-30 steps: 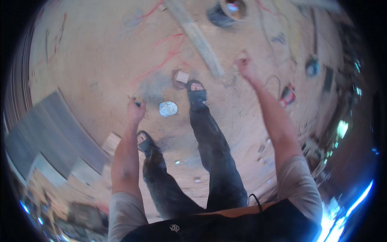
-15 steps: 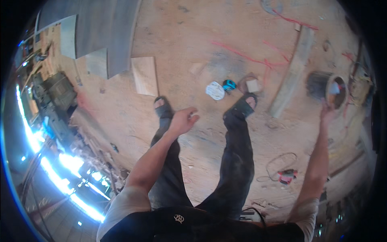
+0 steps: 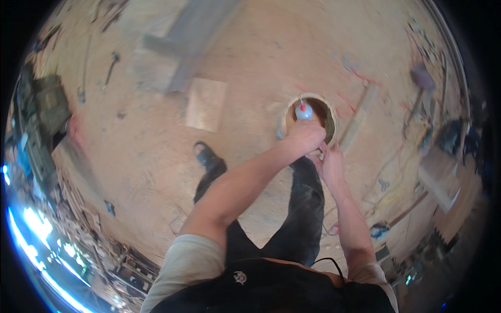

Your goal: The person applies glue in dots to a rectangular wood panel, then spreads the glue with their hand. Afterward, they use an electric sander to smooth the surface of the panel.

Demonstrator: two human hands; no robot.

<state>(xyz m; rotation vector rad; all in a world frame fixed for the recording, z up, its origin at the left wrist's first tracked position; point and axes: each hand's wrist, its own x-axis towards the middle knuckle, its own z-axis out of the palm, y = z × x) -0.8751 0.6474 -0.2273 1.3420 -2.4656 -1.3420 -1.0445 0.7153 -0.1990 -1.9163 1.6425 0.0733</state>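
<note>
Tan-rimmed bucket in play | red-tipped bottle inside it, walls likely containing it | left grip over bucket's near rim, fingers hidden, can't tell closure | right grip at its near-right edge, closure unclear, perhaps steadying

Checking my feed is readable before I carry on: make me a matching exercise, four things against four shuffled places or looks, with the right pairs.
Things
1. bottle-like thing
2. flat board
3. right hand
4. bucket

Places or looks
A. at the bucket's near rim
B. round, with a wide mouth
C. pale, with a red top
D. on the ground, left of the bucket

Pairs: 1-C, 2-D, 3-A, 4-B
</note>
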